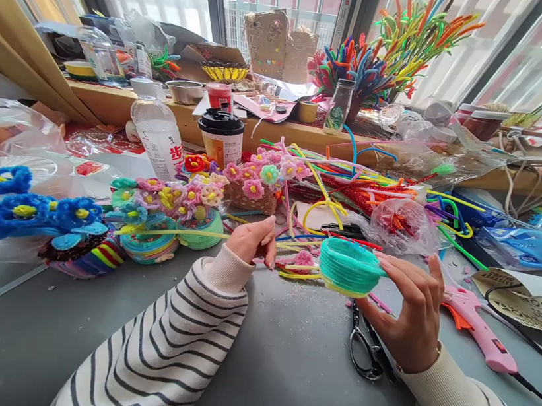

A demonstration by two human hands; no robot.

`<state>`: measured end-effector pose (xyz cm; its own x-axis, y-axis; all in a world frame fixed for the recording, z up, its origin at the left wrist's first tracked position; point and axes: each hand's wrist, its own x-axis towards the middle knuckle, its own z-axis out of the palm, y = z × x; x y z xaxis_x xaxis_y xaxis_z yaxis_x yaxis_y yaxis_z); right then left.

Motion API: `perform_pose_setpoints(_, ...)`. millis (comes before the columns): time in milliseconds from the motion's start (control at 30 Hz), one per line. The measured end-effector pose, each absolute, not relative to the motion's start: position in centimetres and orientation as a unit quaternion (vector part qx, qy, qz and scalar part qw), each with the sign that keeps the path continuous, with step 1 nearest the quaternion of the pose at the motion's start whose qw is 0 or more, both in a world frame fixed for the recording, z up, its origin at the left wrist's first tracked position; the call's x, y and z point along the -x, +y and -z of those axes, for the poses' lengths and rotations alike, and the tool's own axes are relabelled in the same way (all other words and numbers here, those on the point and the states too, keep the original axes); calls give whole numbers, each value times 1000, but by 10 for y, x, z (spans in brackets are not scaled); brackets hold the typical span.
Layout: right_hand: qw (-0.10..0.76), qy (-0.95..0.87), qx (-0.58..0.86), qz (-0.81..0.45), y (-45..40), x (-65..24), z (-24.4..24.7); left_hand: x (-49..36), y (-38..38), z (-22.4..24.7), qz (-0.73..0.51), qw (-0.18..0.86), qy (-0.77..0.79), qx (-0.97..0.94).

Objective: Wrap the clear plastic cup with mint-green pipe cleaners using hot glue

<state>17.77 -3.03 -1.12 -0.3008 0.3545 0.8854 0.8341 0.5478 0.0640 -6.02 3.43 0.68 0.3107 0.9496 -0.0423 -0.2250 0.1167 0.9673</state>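
Note:
My right hand holds a small round pot by its right side, thumb below and fingers at the rim. The pot is wound with turquoise pipe cleaner and shows yellow-green at its base. It is tilted a little above the grey table. My left hand is closed left of the pot, its fingertips pinched on a pale yellow-green pipe cleaner that stretches out to the left. Black-handled scissors lie on the table under my right hand.
Flower pots of blue flowers and pastel flowers stand at left. Behind are a bottle, a coffee cup and piled pipe cleaners. A pink glue gun with its cable lies at right.

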Motion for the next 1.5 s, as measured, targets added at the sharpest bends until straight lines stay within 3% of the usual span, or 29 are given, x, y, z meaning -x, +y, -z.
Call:
perform_pose_setpoints(67,443,-758,394,271,-31,-177,11,59,33,-5,-484,598,391,-505)
perform_pose_setpoints(233,444,-755,397,274,-33,-175,9,55,30,1,-534,331,445,-638)
perform_pose_setpoints(367,447,-759,393,263,-35,-173,8,56,30,2,-524,258,461,-668)
perform_pose_setpoints(567,454,-764,387,247,-36,-169,9,59,31,-1,-532,233,479,-658)
perform_pose_setpoints(833,459,-759,397,235,-36,-169,10,59,29,-3,-549,371,435,-610)
perform_pose_setpoints(933,459,-761,397,229,-37,-169,9,58,25,-4,-532,315,433,-656)
perform_pose_setpoints(1033,467,-769,387,202,-38,-167,6,53,16,-9,-605,224,364,-672)
perform_pose_setpoints(1100,478,-778,373,166,-41,-166,4,51,9,-13,-607,285,281,-687)
perform_pose_setpoints(1267,504,-792,339,52,-47,-163,1,49,2,-15,-451,445,198,-748)
perform_pose_setpoints(1367,539,-771,337,22,-49,-162,2,40,-1,-7,-483,576,214,-624)
perform_pose_setpoints(1500,549,-739,381,84,-50,-155,1,20,-11,0,-394,749,157,-508)
